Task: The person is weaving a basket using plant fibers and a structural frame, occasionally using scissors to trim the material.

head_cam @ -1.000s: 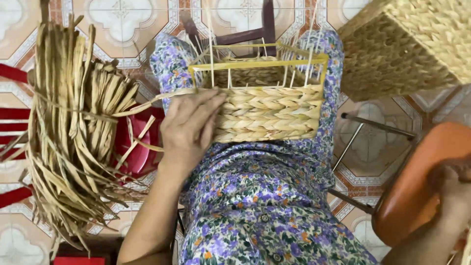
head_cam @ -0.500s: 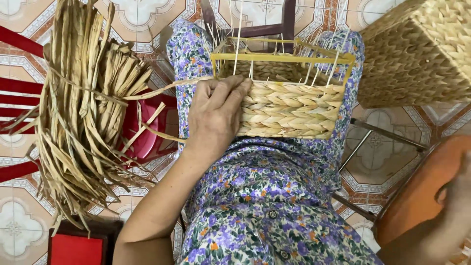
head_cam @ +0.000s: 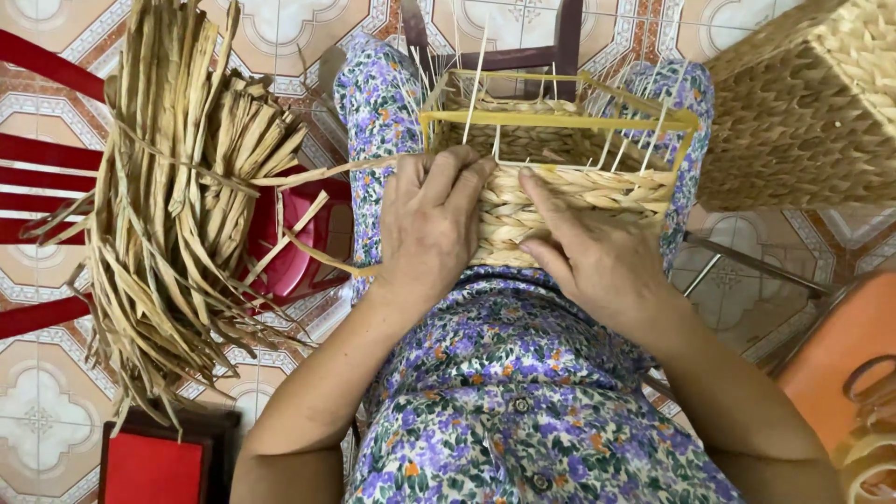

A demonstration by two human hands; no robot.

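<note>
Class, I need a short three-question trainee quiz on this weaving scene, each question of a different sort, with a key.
1. True or false: both hands, the left hand and the right hand, rest on the half-woven basket.
2. Which side of the person is the bundle of dried strands on?
A. left
B. right
3. Fill in: the basket's frame is coloured ____.

Key: 1 true; 2 A; 3 yellow.

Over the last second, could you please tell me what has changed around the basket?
The right hand came in from the lower right edge and now rests on the half-woven basket. The left hand stays pressed on its woven side. The dried-leaf bundle has not moved.
</note>
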